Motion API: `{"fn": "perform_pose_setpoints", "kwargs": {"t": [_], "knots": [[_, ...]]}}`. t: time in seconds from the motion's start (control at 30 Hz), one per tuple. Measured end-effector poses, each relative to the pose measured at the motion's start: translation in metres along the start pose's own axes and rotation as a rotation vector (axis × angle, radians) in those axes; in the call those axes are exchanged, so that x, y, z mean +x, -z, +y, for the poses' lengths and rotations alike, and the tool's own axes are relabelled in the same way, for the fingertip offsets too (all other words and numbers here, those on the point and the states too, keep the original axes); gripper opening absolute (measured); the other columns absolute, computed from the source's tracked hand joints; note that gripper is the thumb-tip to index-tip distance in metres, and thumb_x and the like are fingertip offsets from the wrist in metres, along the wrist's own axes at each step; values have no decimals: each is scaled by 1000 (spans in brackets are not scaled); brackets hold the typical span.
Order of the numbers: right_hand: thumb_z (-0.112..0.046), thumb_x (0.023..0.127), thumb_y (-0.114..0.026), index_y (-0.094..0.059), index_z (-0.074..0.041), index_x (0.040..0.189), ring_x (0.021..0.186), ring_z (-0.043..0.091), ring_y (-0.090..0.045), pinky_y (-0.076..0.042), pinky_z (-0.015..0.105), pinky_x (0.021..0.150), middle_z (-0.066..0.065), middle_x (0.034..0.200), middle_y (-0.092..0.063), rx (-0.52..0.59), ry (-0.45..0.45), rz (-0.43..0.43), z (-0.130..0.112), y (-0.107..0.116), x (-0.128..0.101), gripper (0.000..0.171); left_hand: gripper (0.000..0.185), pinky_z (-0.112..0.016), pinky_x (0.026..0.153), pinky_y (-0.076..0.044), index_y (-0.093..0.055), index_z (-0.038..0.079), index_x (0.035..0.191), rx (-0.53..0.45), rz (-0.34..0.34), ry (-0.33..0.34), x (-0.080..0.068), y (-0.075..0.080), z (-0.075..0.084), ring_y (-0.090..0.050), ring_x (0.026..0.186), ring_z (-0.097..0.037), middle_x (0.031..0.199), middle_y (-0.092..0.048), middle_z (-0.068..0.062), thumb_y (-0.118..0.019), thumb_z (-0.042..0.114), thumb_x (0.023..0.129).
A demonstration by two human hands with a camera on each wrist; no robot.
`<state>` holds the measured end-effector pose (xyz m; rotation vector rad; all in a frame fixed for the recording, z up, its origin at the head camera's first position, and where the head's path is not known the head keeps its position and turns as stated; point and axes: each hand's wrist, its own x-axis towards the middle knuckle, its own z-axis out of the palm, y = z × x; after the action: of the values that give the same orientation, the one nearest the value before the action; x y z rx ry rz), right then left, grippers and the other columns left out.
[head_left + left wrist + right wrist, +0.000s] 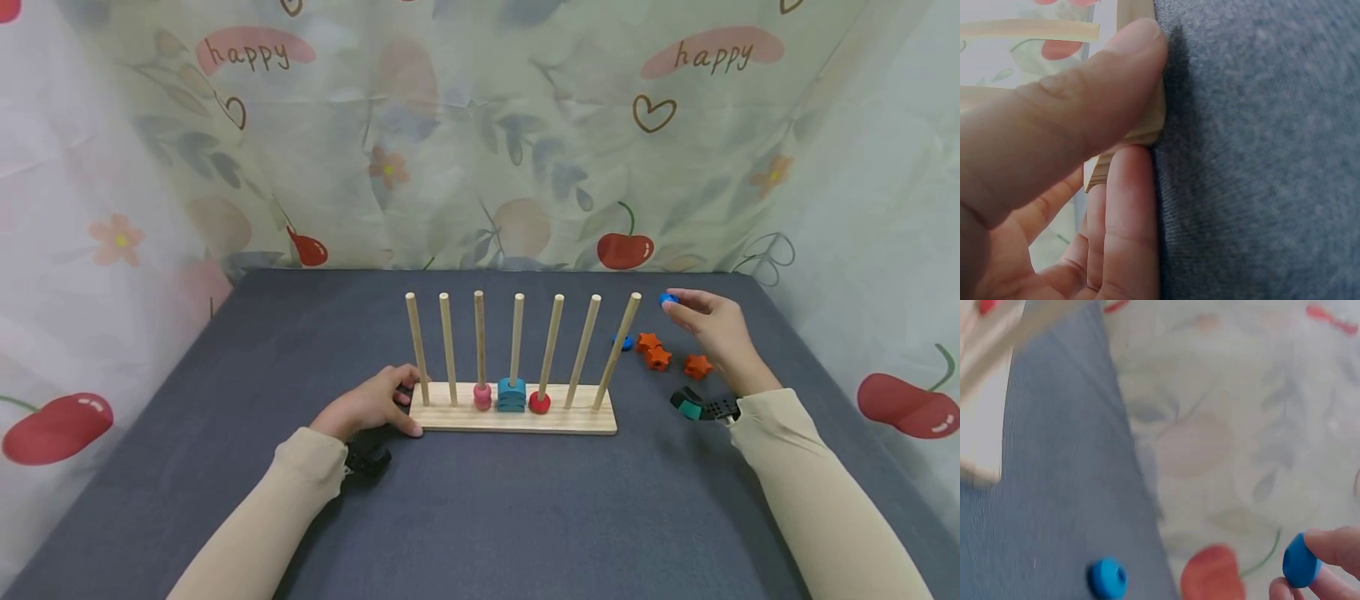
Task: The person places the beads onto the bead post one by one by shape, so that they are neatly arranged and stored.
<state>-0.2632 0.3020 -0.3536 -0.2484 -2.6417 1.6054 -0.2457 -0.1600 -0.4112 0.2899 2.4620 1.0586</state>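
Observation:
A wooden peg rack (450,421) with a row of several upright dowels stands on the table. My left hand (375,402) grips the left end of its base, the thumb along the front edge and the fingers at the end face. At the right, my right hand (711,327) pinches a blue bead (1301,561) between thumb and fingertips, raised near the top of the rightmost dowel. Pink beads (482,398), teal pieces (512,397) and a red bead (539,403) sit on the three middle dowels.
Behind the rack's right end lies a second blue bead (1111,579). Orange star beads (658,358) are spread beside it, below my right hand. A dark cloth (495,517) covers the table, and a patterned curtain (450,167) hangs behind and at both sides.

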Motion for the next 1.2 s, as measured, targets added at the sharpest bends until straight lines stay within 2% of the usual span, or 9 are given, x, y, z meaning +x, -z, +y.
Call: {"fn": "perform_pose_setpoints", "kwargs": {"t": [0.13, 0.27, 0.4, 0.5, 0.6, 0.8, 0.97, 1.2], "knots": [[-50, 92, -58, -49, -11, 141, 104, -2, -57, -41, 38, 106, -14, 112, -54, 38, 58, 20, -17, -1, -17, 64, 73, -41, 90, -47, -48, 5, 128, 6, -1, -2, 0, 0, 1, -52, 112, -30, 128, -42, -18, -88, 8, 67], [-49, 89, -62, -53, -13, 137, 104, -1, -57, -45, 19, 97, -15, 112, -57, 125, 124, 51, -36, -3, -35, 60, 72, -41, 90, -48, -49, 5, 127, 4, -2, -13, 0, 1, 1, -53, 112, -31, 127, -42, -19, -88, 8, 67], [-34, 88, -69, -59, -10, 132, 100, 4, -59, -46, 9, 86, -8, 113, -58, 347, 224, 72, -55, -6, -52, 51, 70, -41, 90, -48, -50, 6, 126, 3, -1, -21, 0, 1, 0, -53, 111, -31, 126, -42, -19, -88, 7, 67], [-21, 88, -70, -61, -5, 128, 97, 8, -60, -47, 11, 87, -3, 113, -60, 535, 326, 71, -67, -9, -65, 44, 71, -41, 90, -48, -50, 5, 127, 9, 0, -18, 1, 1, -1, -53, 111, -31, 127, -42, -19, -88, 7, 67], [-11, 89, -69, -61, -1, 126, 98, 11, -61, -48, 14, 89, 2, 114, -60, 636, 413, 74, -79, -12, -77, 39, 72, -41, 90, -48, -48, 4, 127, 12, 2, -13, 1, 1, -2, -53, 112, -31, 127, -42, -19, -88, 8, 67], [-7, 88, -69, -63, -2, 124, 103, 13, -61, -48, 15, 90, 5, 119, -60, 635, 496, 110, -102, -21, -101, 36, 73, -41, 90, -48, -47, 4, 128, 4, 0, -13, 1, 0, -3, -53, 112, -31, 127, -41, -19, -88, 9, 67], [-2, 89, -67, -65, -1, 121, 97, 13, -63, -50, 15, 86, 5, 114, -62, 590, 583, 133, -114, -33, -114, 33, 75, -42, 90, -47, -46, 4, 129, 0, -2, -10, 1, 0, -3, -53, 112, -31, 129, -41, -19, -88, 9, 67], [-1, 90, -65, -63, -2, 122, 101, 13, -63, -50, 17, 87, 6, 121, -62, 497, 666, 88, -119, -53, -120, 32, 74, -42, 90, -47, -46, 4, 129, -8, -10, -8, 1, 0, -2, -52, 113, -32, 129, -40, -19, -88, 10, 68]]}}
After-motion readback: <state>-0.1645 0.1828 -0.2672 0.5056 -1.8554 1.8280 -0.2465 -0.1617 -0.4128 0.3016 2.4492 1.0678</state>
